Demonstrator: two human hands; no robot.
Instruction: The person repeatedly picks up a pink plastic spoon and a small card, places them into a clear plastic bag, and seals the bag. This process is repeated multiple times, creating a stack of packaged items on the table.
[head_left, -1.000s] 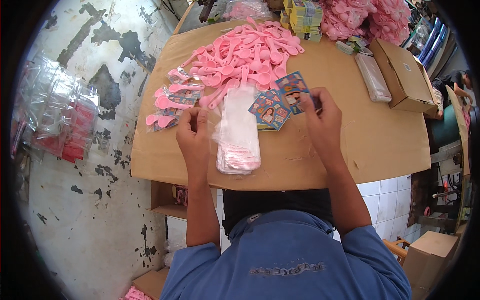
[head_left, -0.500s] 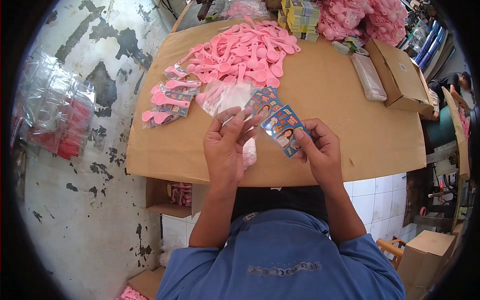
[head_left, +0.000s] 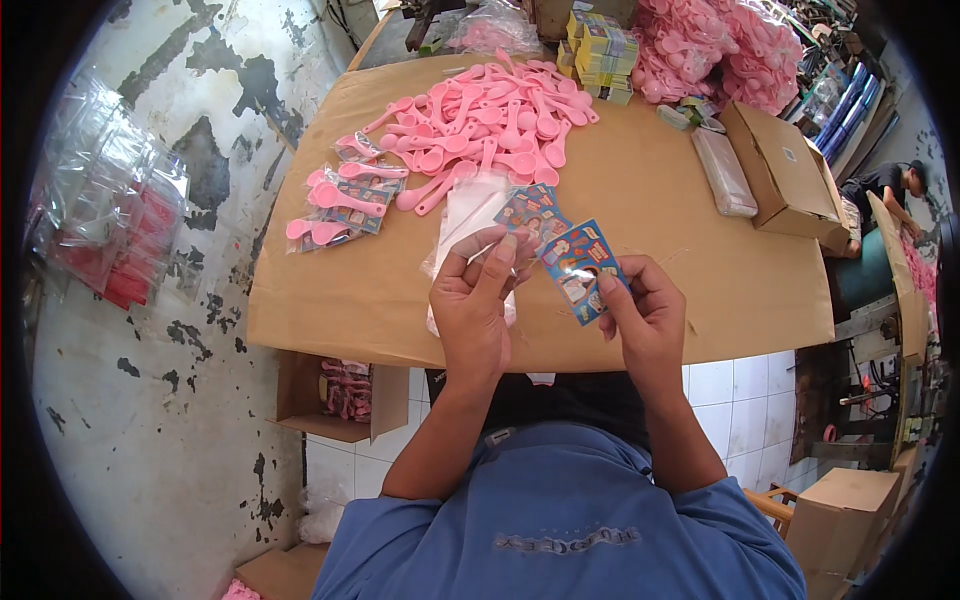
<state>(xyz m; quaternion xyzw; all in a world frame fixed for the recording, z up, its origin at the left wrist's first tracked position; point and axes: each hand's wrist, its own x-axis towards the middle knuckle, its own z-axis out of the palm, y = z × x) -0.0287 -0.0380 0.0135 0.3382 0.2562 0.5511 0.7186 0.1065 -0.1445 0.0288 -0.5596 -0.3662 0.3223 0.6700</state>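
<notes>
Above brown paper-covered table (head_left: 730, 280), right hand (head_left: 652, 318) pinches glossy blue rectangular card (head_left: 570, 268). Keep it flat; left hand (head_left: 474, 318), I cannot tell its grip.

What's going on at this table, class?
A person's right hand holds a blue rectangular printed card. Their left hand is beside it, apparently pinching thin clear plastic film. Nearby are a stack of clear plastic bags, a loose heap of pink plastic spoons and, farther left, some bagged spoons.

Toward the far edge of the brown desk (head_left: 720, 270), the spoons (head_left: 465, 112) are plain pink; the cards (head_left: 577, 260) are blue with multicoloured print, the wall (head_left: 245, 410) white, blotched grey.
</notes>
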